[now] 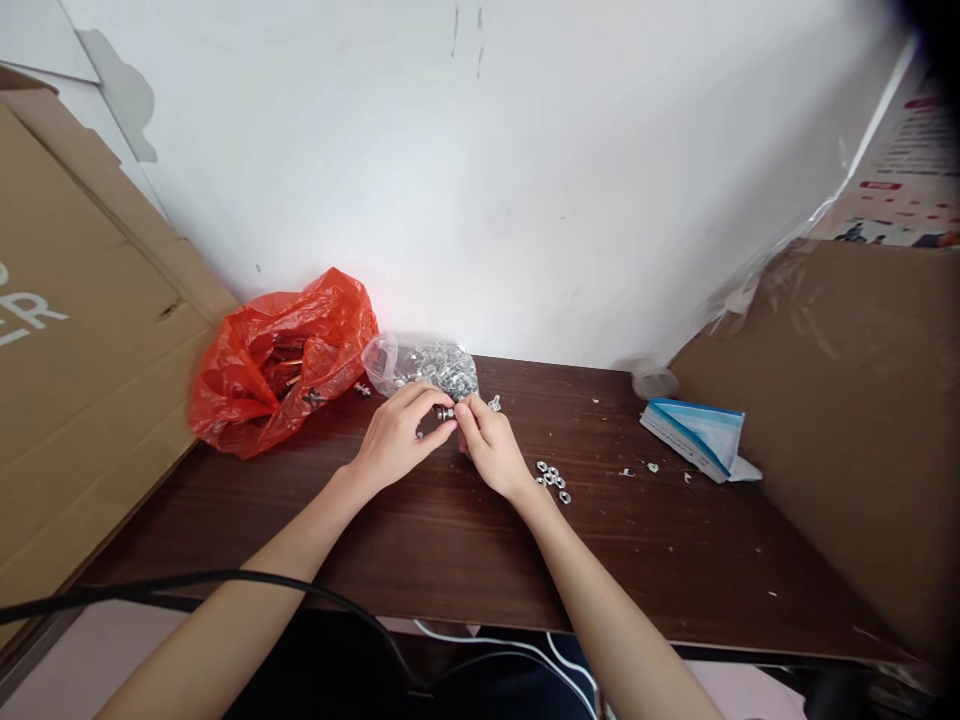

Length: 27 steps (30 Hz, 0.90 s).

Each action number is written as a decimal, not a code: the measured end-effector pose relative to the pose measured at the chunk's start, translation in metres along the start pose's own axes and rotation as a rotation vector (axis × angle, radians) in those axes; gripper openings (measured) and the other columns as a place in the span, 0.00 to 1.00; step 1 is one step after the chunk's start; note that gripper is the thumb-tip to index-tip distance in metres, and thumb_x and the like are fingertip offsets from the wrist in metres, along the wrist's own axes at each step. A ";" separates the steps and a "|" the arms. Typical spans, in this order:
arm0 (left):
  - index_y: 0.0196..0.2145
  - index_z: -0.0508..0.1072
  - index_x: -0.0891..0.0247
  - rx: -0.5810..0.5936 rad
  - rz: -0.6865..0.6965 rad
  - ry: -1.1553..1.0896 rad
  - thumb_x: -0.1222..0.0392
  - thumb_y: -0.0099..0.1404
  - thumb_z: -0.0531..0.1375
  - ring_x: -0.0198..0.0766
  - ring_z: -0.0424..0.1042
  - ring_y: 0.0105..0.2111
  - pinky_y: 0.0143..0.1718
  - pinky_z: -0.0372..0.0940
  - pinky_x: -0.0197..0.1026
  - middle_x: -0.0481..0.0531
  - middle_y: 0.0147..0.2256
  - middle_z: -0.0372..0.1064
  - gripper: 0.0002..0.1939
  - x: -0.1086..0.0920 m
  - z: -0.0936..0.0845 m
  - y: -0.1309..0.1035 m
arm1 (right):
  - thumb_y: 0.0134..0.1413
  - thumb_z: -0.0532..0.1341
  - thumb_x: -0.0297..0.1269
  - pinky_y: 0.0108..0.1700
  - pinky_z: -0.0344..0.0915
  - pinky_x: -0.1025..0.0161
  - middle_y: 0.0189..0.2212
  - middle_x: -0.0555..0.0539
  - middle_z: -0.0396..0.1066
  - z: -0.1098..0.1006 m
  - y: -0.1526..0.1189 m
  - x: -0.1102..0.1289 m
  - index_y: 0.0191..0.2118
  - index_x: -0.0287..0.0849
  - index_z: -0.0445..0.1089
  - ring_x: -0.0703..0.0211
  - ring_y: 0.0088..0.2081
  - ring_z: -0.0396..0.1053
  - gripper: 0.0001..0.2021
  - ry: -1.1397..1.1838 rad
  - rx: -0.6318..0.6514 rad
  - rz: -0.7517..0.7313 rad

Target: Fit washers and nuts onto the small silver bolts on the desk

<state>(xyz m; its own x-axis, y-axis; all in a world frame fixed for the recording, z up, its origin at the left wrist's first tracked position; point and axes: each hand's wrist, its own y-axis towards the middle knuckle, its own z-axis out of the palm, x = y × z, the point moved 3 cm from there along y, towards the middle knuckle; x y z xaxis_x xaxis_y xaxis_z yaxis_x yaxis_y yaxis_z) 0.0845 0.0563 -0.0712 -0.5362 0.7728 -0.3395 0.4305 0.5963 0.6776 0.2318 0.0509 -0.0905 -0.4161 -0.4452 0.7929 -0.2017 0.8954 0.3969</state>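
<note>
Close together over the dark table, my left hand [405, 430] and my right hand [489, 440] meet at a small silver bolt [444, 412]. My right thumb and fingers pinch one end of it. The left thumb and index finger curl round it from the other side; their exact contact is too small to make out. Just beyond the hands lies a clear plastic bag [442, 366] full of small metal hardware. To the right of my right wrist, several loose nuts [551, 476] lie on the table. Another small metal piece [495, 403] sits behind my right hand.
A red plastic bag [345, 310] stands open at the left, near a cardboard box [90, 330]. On the right are a blue-and-white packet [694, 435], a clear round container [652, 380] and a second box [847, 400]. A black cable [225, 576] crosses above my left forearm.
</note>
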 end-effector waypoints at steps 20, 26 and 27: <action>0.38 0.71 0.62 0.021 0.014 0.110 0.60 0.67 0.56 0.41 0.69 0.39 0.42 0.66 0.45 0.53 0.36 0.71 0.06 -0.005 0.002 -0.001 | 0.66 0.45 0.46 0.28 0.51 0.64 0.19 0.52 0.60 0.000 -0.002 0.000 0.25 0.45 0.52 0.61 0.22 0.57 0.18 -0.132 -0.017 -0.039; 0.35 0.69 0.63 -0.039 0.019 0.129 0.63 0.64 0.58 0.40 0.68 0.35 0.40 0.64 0.45 0.52 0.33 0.71 0.02 -0.008 0.000 0.000 | 0.67 0.44 0.44 0.29 0.51 0.65 0.22 0.53 0.58 0.002 -0.002 0.000 0.27 0.45 0.51 0.61 0.24 0.56 0.16 -0.230 -0.036 -0.065; 0.35 0.69 0.63 -0.045 0.020 0.129 0.63 0.64 0.58 0.40 0.68 0.35 0.40 0.64 0.45 0.52 0.33 0.71 0.02 -0.008 0.000 0.000 | 0.67 0.44 0.44 0.29 0.51 0.65 0.22 0.53 0.58 0.002 -0.002 -0.001 0.27 0.45 0.51 0.61 0.24 0.57 0.16 -0.231 -0.039 -0.067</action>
<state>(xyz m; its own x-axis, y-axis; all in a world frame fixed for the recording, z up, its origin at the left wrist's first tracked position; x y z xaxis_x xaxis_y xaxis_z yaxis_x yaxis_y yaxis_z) 0.0889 0.0504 -0.0682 -0.6179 0.7486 -0.2404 0.4111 0.5683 0.7127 0.2304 0.0494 -0.0930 -0.5957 -0.4863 0.6393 -0.2029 0.8612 0.4661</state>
